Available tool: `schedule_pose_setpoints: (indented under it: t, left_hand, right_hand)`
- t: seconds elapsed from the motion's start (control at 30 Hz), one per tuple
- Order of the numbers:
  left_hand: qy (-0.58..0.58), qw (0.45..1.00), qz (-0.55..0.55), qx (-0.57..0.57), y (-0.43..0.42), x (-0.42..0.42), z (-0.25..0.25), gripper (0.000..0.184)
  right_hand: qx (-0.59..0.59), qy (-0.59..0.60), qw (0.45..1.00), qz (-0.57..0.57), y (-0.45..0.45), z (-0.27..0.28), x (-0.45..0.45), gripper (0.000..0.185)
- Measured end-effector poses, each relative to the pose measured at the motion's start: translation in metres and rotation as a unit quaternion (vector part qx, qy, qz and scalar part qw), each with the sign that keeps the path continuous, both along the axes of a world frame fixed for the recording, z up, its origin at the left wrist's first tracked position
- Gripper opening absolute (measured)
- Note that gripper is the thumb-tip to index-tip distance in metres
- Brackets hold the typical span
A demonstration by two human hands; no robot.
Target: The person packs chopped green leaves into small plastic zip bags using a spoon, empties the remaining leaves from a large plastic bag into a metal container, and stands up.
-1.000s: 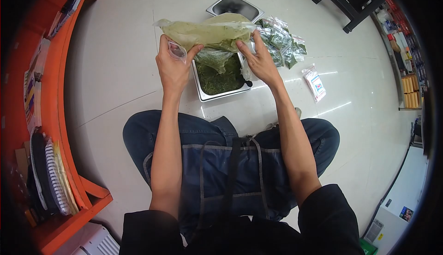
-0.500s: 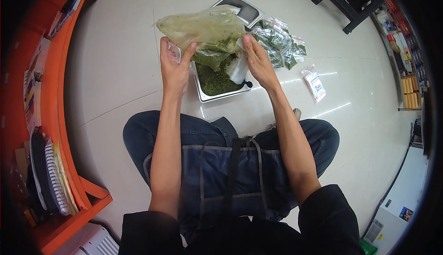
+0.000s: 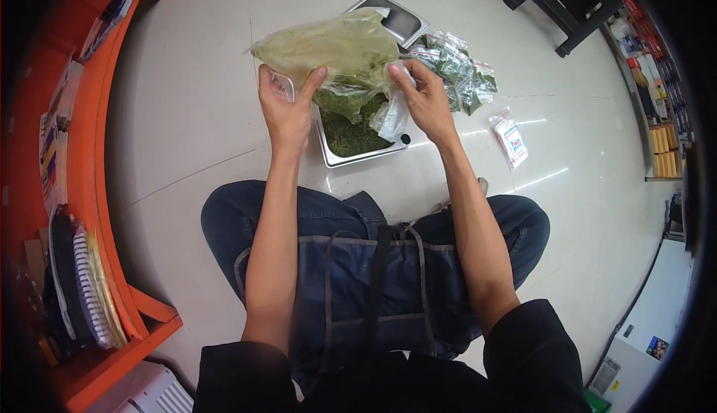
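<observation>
A black top (image 3: pixel 429 390) is worn, its 2 short, loose sleeves (image 3: pixel 243 372) ended near the elbows. The left hand (image 3: pixel 287 122), the right hand (image 3: pixel 431 110) and 2 forearms (image 3: pixel 482 237) are left bare. The lap is covered by a navy apron (image 3: pixel 403 282), edged and divided by thin grey trim (image 3: pixel 426 301); its middle is crossed lengthwise by a black strap (image 3: pixel 379 264). Dark blue trousers (image 3: pixel 235 215) are worn beneath.
</observation>
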State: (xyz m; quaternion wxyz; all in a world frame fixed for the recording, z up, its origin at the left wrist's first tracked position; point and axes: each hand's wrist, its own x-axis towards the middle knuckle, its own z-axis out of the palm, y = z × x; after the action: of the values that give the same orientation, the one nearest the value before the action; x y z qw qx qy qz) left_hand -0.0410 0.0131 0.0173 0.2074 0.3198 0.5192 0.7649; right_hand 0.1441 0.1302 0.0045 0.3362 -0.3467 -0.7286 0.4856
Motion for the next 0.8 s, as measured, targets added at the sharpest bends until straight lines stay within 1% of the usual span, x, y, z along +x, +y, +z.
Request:
schedule_pose_setpoints:
  t: [0.03,0.07,0.13,0.27,0.33,0.4,0.47,0.53,0.57,0.63,0.7,0.77,0.8]
  left_hand:
    - [0.000,1.000,0.000,0.000,0.001,0.000,0.000,0.053]
    - [0.018,1.000,0.010,0.000,0.001,0.000,0.000,0.052]
    - [0.035,0.999,0.021,-0.001,0.002,0.001,-0.001,0.052]
    - [0.048,0.999,0.025,0.004,0.003,0.003,-0.001,0.046]
    - [0.050,0.998,0.028,-0.001,0.002,0.003,-0.001,0.044]
    - [0.057,0.998,0.028,-0.027,0.001,0.002,-0.002,0.046]
    - [0.057,0.998,0.028,-0.029,0.001,0.002,-0.005,0.044]
    - [0.057,0.998,0.029,-0.030,0.003,0.003,-0.004,0.042]
    - [0.060,0.997,0.037,-0.015,0.004,0.004,-0.004,0.041]
    - [0.062,0.997,0.046,0.000,0.005,0.005,-0.003,0.042]
    - [0.082,0.995,0.054,-0.024,0.004,0.006,0.000,0.042]
    - [0.083,0.995,0.054,-0.017,0.004,0.008,0.002,0.042]
    - [0.084,0.995,0.053,-0.010,0.003,0.009,0.003,0.043]
  right_hand:
    - [-0.022,-0.033,0.999,-0.019,0.000,0.001,0.001,0.034]
    - [-0.022,-0.034,0.999,-0.019,-0.001,0.000,-0.001,0.034]
    - [-0.020,0.063,0.997,-0.040,-0.006,-0.006,-0.008,0.031]
    - [-0.045,0.099,0.993,-0.047,-0.009,-0.008,-0.014,0.032]
    - [-0.074,0.147,0.984,-0.071,-0.013,-0.002,-0.016,0.030]
    - [-0.093,0.128,0.985,-0.066,-0.014,0.004,-0.011,0.030]
    - [-0.112,0.109,0.986,-0.060,-0.013,0.005,-0.008,0.031]
    - [-0.029,0.039,0.997,-0.063,-0.010,0.003,-0.007,0.035]
    - [-0.029,0.039,0.997,-0.063,-0.009,0.002,-0.005,0.035]
    - [0.079,0.038,0.996,-0.029,-0.012,0.005,-0.004,0.037]
    - [0.098,0.021,0.995,-0.022,-0.013,0.009,-0.003,0.037]
    - [0.117,0.003,0.993,-0.015,-0.012,0.010,-0.002,0.038]
    - [0.078,-0.010,0.997,-0.024,-0.011,0.008,-0.003,0.039]
